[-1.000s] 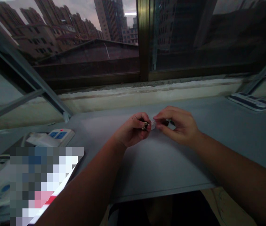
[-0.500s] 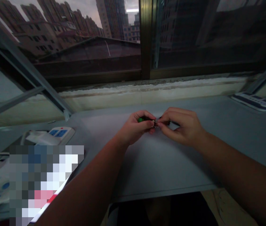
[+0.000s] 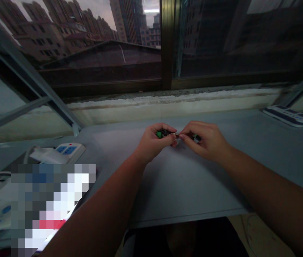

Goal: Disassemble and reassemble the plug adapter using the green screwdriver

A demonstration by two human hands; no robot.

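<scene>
A small green-and-black part (image 3: 159,134) sits in my left hand (image 3: 152,144), with the thumb and fingers closed around it. Its kind is too small and dark to make out. My right hand (image 3: 206,141) pinches at the near end of this part, thumb and forefinger almost touching the left fingertips. A thin pale piece shows between the two hands. Behind the right fingers a dark piece (image 3: 196,137) is partly visible. Both hands are held over the grey table (image 3: 183,192), near its middle.
At the left lie a white power strip (image 3: 72,150) with blue sockets, a white plug (image 3: 48,156), cables and a pixelated bright area. Another power strip (image 3: 287,116) lies at the far right. A window (image 3: 100,53) and metal struts (image 3: 33,71) stand behind the table.
The right hand has shifted slightly left and its wrist has turned a little. More of the green-and-black part now shows in the left hand.
</scene>
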